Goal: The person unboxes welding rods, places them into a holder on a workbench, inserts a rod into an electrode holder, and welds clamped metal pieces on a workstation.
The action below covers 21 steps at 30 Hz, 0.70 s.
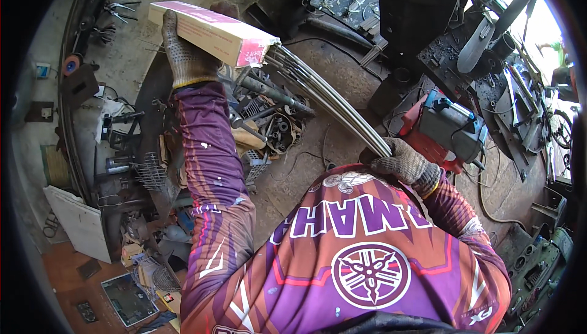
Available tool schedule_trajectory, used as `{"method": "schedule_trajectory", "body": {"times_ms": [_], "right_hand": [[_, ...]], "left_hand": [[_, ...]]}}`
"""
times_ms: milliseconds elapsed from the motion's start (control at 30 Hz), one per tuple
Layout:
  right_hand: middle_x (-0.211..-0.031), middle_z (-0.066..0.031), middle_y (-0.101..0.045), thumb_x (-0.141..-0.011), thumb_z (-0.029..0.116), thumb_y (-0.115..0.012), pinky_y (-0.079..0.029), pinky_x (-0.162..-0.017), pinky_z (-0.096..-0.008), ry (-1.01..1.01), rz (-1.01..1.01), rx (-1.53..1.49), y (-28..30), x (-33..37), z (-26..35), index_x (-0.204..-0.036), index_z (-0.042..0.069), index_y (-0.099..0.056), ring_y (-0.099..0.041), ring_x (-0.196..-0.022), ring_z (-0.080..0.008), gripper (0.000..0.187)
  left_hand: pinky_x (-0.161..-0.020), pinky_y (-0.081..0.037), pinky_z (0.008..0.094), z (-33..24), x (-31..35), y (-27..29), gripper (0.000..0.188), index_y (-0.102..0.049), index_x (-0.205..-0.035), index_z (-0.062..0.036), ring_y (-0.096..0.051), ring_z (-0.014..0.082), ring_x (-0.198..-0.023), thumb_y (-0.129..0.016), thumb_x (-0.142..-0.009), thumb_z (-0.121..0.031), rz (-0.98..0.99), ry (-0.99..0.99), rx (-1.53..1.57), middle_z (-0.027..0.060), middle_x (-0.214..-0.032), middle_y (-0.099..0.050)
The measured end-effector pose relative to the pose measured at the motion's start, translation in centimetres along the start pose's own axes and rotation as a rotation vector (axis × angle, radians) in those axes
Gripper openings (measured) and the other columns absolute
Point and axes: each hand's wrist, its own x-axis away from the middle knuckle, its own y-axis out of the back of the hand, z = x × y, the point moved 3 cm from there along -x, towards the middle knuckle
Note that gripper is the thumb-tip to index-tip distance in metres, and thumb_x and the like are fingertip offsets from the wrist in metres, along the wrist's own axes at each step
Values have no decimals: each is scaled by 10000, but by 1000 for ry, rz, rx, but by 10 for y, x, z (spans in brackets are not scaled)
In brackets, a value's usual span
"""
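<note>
My left hand [186, 55], in a grey knitted glove, grips a long cardboard box [214, 37] with a pinkish-red end and top. The box is held up and tilted, its torn open end toward the right. A bundle of thin metal rods, which look like welding rods [333, 104], sticks out of that end and slants down to the right. My right hand [400, 163], also gloved, is closed round the rods' lower ends, close to my chest. How many rods are still inside the box is hidden.
A red and blue-grey machine [443, 129] stands on the floor beyond my right hand, with cables near it. Under the box lies a heap of metal parts [281, 129]. Pliers [119, 13] hang at the far left. A dark workbench [452, 52] with metal scraps stands far right.
</note>
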Motion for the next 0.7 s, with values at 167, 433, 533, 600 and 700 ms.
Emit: {"method": "schedule_trajectory", "body": {"times_ms": [167,433,533,600,700], "right_hand": [[-972,-34,-719,-872,126,-746,-532,-805,-277,-46,-26,88,0,11,14,-1153,4,-696,-648,-864,-101,310],[-1055,-53,-737,-853,127,-768,-548,-876,-284,-54,-66,2,10,60,9,-1186,11,-693,-670,-952,-120,361],[-1067,-52,-736,-852,131,-777,-550,-887,-287,-145,-127,93,8,76,18,-1194,10,-686,-672,-971,-125,373],[-1092,-51,-737,-873,122,-769,-552,-893,-292,-68,-105,21,12,84,6,-1224,17,-673,-673,-985,-126,379],[-1102,-51,-738,-885,131,-763,-547,-919,-296,-61,-111,-4,12,90,-3,-1231,27,-675,-672,-1023,-131,372]], "left_hand": [[-1004,-509,559,5,5,-2,757,-498,-1424,-76,-610,379,-1159,-682,-895,-586,-80,45,49,185,-1300,-597],[-1009,-520,551,52,7,4,572,-592,-1289,-77,-646,363,-1120,-618,-959,-544,-69,117,233,174,-1238,-649],[-1045,-502,544,79,-8,35,518,-603,-1268,-71,-629,346,-1178,-593,-979,-501,-81,49,268,149,-1251,-659],[-1068,-456,620,84,0,38,606,-570,-1313,-36,-573,436,-1245,-620,-946,-515,-16,177,312,211,-1338,-608],[-1099,-430,627,98,1,38,674,-536,-1342,-37,-551,460,-1254,-691,-885,-507,-23,317,475,229,-1333,-588]]}}
